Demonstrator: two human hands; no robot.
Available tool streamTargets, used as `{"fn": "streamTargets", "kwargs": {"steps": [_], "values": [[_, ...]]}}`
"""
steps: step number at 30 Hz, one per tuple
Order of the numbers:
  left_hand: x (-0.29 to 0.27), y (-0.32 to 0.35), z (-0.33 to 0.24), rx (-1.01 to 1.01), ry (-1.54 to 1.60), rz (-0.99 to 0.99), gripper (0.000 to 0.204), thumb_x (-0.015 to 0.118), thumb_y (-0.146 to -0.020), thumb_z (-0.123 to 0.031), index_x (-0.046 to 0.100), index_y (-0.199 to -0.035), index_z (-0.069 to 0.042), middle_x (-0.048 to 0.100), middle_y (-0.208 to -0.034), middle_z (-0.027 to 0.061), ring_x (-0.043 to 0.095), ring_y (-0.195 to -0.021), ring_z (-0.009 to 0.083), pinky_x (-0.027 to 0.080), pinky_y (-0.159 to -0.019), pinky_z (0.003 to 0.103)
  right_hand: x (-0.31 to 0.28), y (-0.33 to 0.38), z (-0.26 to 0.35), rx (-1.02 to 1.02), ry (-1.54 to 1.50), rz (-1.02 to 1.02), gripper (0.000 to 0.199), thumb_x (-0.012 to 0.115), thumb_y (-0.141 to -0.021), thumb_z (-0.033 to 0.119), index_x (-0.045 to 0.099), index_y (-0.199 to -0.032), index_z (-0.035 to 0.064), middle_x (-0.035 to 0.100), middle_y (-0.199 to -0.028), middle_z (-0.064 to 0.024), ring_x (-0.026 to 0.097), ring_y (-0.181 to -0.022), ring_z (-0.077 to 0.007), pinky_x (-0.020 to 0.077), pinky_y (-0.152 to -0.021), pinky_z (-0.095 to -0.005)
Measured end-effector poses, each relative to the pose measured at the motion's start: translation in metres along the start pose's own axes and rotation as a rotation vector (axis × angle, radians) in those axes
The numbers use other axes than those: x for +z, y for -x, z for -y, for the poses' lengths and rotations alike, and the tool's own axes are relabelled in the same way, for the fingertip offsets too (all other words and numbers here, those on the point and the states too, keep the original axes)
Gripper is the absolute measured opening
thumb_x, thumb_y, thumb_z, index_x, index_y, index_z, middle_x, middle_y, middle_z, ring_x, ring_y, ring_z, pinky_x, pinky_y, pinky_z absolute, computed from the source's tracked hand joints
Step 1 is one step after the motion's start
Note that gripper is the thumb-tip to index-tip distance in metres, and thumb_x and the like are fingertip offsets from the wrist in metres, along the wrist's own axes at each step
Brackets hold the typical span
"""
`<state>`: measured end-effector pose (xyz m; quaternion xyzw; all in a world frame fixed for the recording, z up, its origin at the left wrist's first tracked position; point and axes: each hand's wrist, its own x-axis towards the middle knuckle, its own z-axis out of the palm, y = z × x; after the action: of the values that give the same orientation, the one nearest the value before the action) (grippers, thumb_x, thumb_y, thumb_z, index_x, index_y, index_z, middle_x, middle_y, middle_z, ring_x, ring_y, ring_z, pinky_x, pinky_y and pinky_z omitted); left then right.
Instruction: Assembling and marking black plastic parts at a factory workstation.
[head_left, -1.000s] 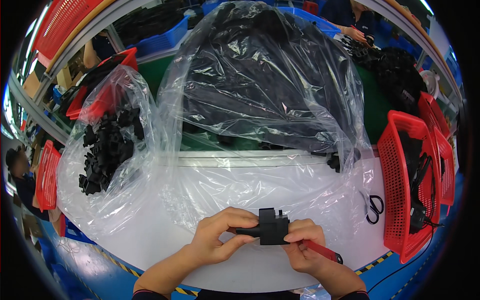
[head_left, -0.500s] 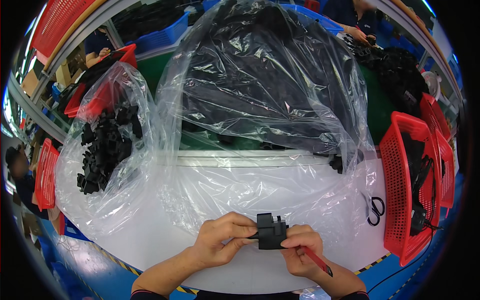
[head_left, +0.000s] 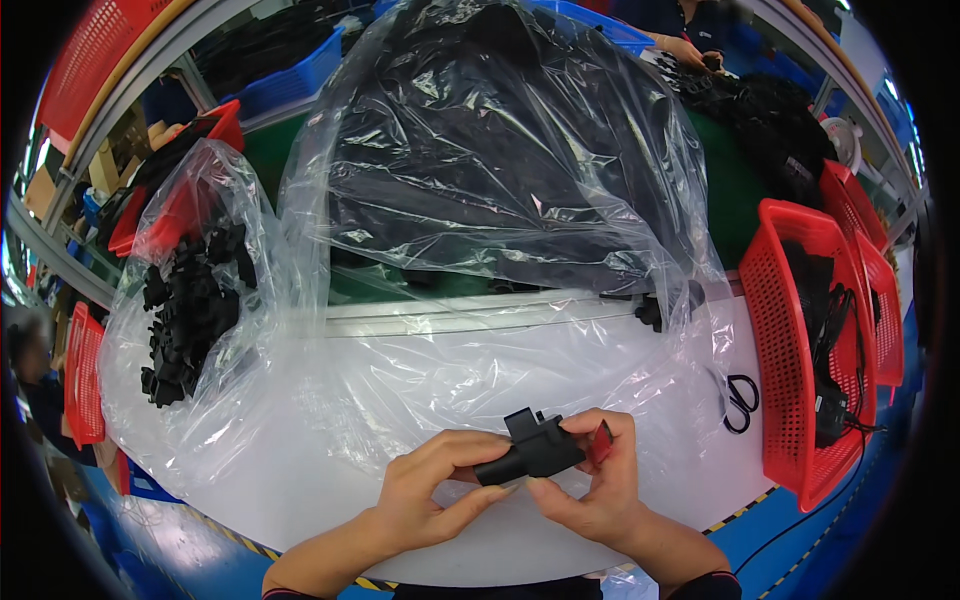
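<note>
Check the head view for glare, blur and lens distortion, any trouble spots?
Head view: strong fisheye, the white table edge and red basket bow toward the black rim; bright glare streaks on the big clear plastic bag; both hands, left hand and right hand, and the black plastic part are sharp; far left edge is blurred and dim.

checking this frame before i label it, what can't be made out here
- Head view: the black plastic part is partly covered by the left hand and right hand; its underside is hidden.
- The red item is mostly behind the right fingers; its kind is unclear.
- The big clear bag glares, so its dark contents stay shapeless.
- The red basket holds dark cables, too small to tell apart.
</note>
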<state>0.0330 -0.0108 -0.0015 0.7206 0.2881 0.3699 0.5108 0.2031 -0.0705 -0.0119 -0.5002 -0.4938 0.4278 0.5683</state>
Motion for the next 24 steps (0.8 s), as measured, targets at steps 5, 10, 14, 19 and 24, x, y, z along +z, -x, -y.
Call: {"fn": "streamTargets", "kwargs": {"steps": [5, 10, 14, 19, 24], "values": [[0.007, 0.007, 0.000, -0.007, -0.011, -0.021, 0.039, 0.072, -0.068, 0.001, 0.056, -0.103, 0.003, 0.059, -0.098, 0.0159, 0.062, -0.086, 0.0204, 0.055, -0.070, 0.028, -0.005, -0.003, 0.009, -0.053, 0.168, 0.046, 0.059, 0.072, -0.066, 0.002, 0.033, -0.109, 0.0024, 0.046, -0.097, -0.0091, 0.052, -0.088, -0.0113, 0.0441, -0.076, -0.0232], [0.011, 0.010, 0.005, -0.045, 0.017, -0.026, 0.035, 0.072, -0.067, 0.003, 0.059, -0.099, 0.004, 0.060, -0.096, 0.0160, 0.062, -0.084, 0.0198, 0.054, -0.071, 0.028, -0.009, -0.003, 0.009, -0.026, 0.148, 0.032, 0.055, 0.073, -0.065, 0.004, 0.038, -0.108, 0.0008, 0.054, -0.090, -0.0091, 0.056, -0.083, -0.0113, 0.0456, -0.076, -0.0242], [0.013, 0.010, 0.010, -0.025, 0.082, -0.018, 0.031, 0.068, -0.070, 0.005, 0.060, -0.100, 0.002, 0.060, -0.099, 0.0169, 0.062, -0.086, 0.0207, 0.055, -0.070, 0.027, -0.011, -0.006, 0.013, -0.035, 0.214, 0.042, 0.053, 0.074, -0.065, 0.004, 0.041, -0.106, 0.0006, 0.056, -0.084, -0.0072, 0.057, -0.076, -0.0109, 0.0471, -0.072, -0.0243], [0.017, 0.013, 0.018, -0.058, 0.198, -0.025, 0.028, 0.066, -0.072, 0.006, 0.059, -0.099, 0.003, 0.059, -0.099, 0.0176, 0.062, -0.085, 0.0208, 0.055, -0.069, 0.027, -0.014, -0.007, 0.016, -0.002, 0.314, 0.111, 0.054, 0.073, -0.064, 0.004, 0.042, -0.108, 0.0022, 0.056, -0.083, -0.0069, 0.058, -0.077, -0.0116, 0.0478, -0.070, -0.0246], [0.017, 0.015, 0.014, -0.134, 0.245, -0.069, 0.027, 0.064, -0.074, 0.007, 0.058, -0.100, 0.003, 0.058, -0.099, 0.0170, 0.062, -0.085, 0.0197, 0.054, -0.070, 0.026, -0.019, -0.014, 0.016, -0.016, 0.194, 0.158, 0.052, 0.073, -0.063, 0.003, 0.045, -0.107, 0.0041, 0.055, -0.084, -0.0074, 0.057, -0.075, -0.0105, 0.0478, -0.069, -0.0254]]}}
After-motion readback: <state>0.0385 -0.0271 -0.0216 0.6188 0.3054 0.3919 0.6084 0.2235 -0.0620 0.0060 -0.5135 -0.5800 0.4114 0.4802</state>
